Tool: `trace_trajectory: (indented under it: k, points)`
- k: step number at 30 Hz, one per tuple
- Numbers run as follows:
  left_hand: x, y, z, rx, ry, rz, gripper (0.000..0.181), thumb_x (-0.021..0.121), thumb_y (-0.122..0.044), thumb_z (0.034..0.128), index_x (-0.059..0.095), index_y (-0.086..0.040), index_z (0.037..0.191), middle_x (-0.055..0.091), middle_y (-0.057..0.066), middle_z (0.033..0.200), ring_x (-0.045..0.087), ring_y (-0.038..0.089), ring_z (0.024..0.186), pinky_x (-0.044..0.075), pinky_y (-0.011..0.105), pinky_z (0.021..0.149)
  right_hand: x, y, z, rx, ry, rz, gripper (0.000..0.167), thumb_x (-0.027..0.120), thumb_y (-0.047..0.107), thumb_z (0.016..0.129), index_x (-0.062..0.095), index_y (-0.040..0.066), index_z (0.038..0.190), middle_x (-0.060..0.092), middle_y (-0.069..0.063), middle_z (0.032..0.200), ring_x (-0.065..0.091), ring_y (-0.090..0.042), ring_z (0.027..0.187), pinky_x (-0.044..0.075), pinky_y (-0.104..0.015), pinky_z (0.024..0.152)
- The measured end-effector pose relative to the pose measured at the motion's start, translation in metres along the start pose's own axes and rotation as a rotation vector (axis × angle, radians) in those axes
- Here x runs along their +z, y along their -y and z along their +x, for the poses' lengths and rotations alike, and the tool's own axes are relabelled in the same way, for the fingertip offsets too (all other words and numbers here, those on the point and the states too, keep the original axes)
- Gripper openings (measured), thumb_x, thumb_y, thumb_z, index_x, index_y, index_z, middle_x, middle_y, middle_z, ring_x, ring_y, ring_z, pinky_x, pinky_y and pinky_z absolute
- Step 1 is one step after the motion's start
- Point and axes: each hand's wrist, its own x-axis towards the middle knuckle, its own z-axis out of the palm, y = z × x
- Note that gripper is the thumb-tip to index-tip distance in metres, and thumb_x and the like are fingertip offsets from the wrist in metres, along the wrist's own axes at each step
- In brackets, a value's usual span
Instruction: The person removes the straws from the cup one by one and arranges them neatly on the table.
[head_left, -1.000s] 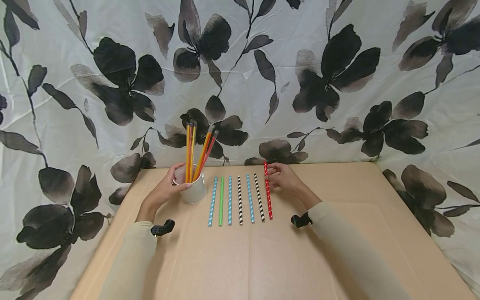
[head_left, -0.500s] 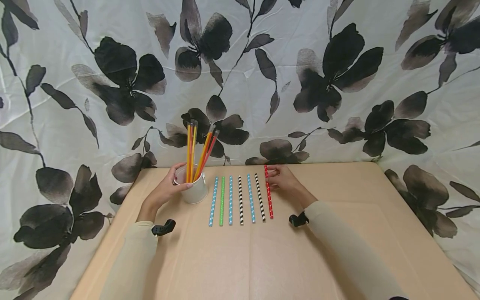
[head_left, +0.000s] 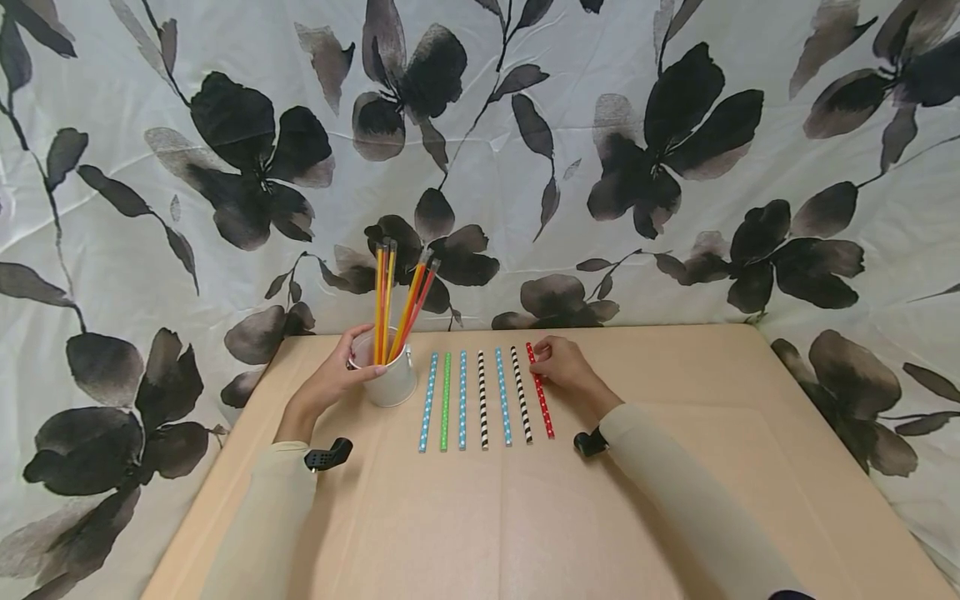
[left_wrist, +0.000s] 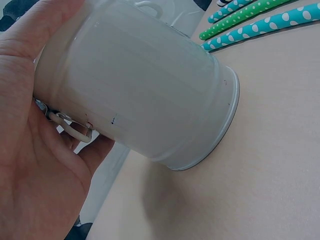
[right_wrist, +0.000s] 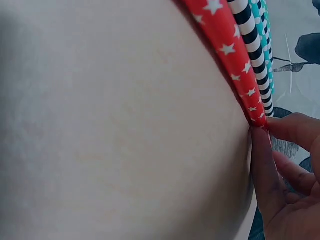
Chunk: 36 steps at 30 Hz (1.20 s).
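Observation:
My left hand [head_left: 330, 383] grips the rim of a white metal bucket [head_left: 392, 385] that stands on the table with several yellow and red-orange sticks [head_left: 384, 304] in it. In the left wrist view the hand [left_wrist: 40, 135] wraps the bucket [left_wrist: 140, 85] near its handle. My right hand [head_left: 568, 368] pinches the upper part of a red straw with white stars [head_left: 543, 404], which lies tilted on the table. The right wrist view shows thumb and finger of the hand [right_wrist: 290, 170] closed on the end of the red straw [right_wrist: 232, 55].
Left of the red straw lie black-and-white striped straws [head_left: 522, 400], blue dotted straws [head_left: 503, 400] and a green dotted one [head_left: 446, 404], side by side. Behind the wooden table [head_left: 480, 533] hangs a white cloth [head_left: 540, 42] with dark flowers.
The right hand has come slightly nearer with the red straw, whose top end is lower and whose near end has shifted right. The left hand and bucket look unchanged.

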Motion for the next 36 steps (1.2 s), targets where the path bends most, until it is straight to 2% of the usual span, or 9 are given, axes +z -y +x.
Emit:
trace_trajectory:
  k: [7,14,17,20,26,31,36]
  points:
    - [-0.001,0.022,0.013,0.004,-0.016,0.004,0.094,0.077,-0.034,0.0907,0.015,-0.028,0.161,0.027,0.024,0.145,0.025,0.044,0.134,0.030,0.063,0.103,0.000,0.003,0.000,-0.010,-0.002,-0.011,0.034,0.076,0.009,0.089,0.063,-0.003,0.118,0.064,-0.013,0.093,0.062,-0.018,0.070,0.054,-0.025,0.061]
    - [-0.002,0.026,0.016,0.013,-0.024,0.011,0.095,0.078,-0.040,0.0886,0.017,-0.030,0.160,0.028,0.023,0.141,0.026,0.044,0.132,0.031,0.061,0.101,-0.004,0.004,0.001,0.002,0.017,0.008,0.034,0.075,0.009,0.089,0.063,-0.002,0.118,0.065,-0.013,0.094,0.063,-0.018,0.071,0.055,-0.025,0.062]
    - [-0.003,0.027,0.017,0.011,-0.025,0.012,0.094,0.079,-0.039,0.0883,0.018,-0.031,0.160,0.028,0.023,0.139,0.027,0.043,0.131,0.033,0.057,0.098,-0.004,0.004,0.001,0.010,0.023,0.015,0.034,0.075,0.010,0.090,0.063,-0.002,0.119,0.065,-0.013,0.095,0.064,-0.018,0.072,0.055,-0.025,0.063]
    - [-0.002,0.021,0.014,0.010,-0.023,0.016,0.095,0.078,-0.035,0.0893,0.016,-0.027,0.161,0.029,0.025,0.137,0.030,0.044,0.128,0.035,0.053,0.096,-0.004,0.004,0.002,0.004,0.018,0.010,0.035,0.075,0.012,0.090,0.062,-0.001,0.121,0.066,-0.013,0.096,0.064,-0.019,0.073,0.055,-0.025,0.062]
    - [-0.002,-0.002,-0.001,0.022,0.004,-0.009,0.091,0.074,-0.023,0.0917,0.016,-0.016,0.161,0.027,0.032,0.138,0.029,0.050,0.128,0.036,0.051,0.095,-0.004,0.012,0.003,-0.054,-0.012,0.006,0.035,0.072,0.015,0.093,0.064,-0.001,0.124,0.065,-0.012,0.097,0.061,-0.019,0.072,0.053,-0.026,0.059]
    - [-0.002,-0.006,-0.004,0.032,0.013,-0.028,0.089,0.073,-0.021,0.0919,0.017,-0.013,0.160,0.026,0.030,0.142,0.026,0.048,0.129,0.035,0.050,0.094,-0.005,0.030,0.001,-0.108,-0.038,0.014,0.033,0.071,0.016,0.094,0.067,0.000,0.122,0.065,-0.011,0.097,0.060,-0.022,0.076,0.051,-0.028,0.061]
    - [-0.001,-0.005,-0.004,0.032,0.013,-0.036,0.090,0.073,-0.021,0.0920,0.016,-0.013,0.160,0.025,0.028,0.146,0.024,0.047,0.132,0.033,0.055,0.097,0.000,0.044,0.001,-0.137,-0.056,0.061,0.030,0.071,0.017,0.094,0.069,0.001,0.120,0.068,-0.009,0.099,0.062,-0.022,0.089,0.052,-0.028,0.075]
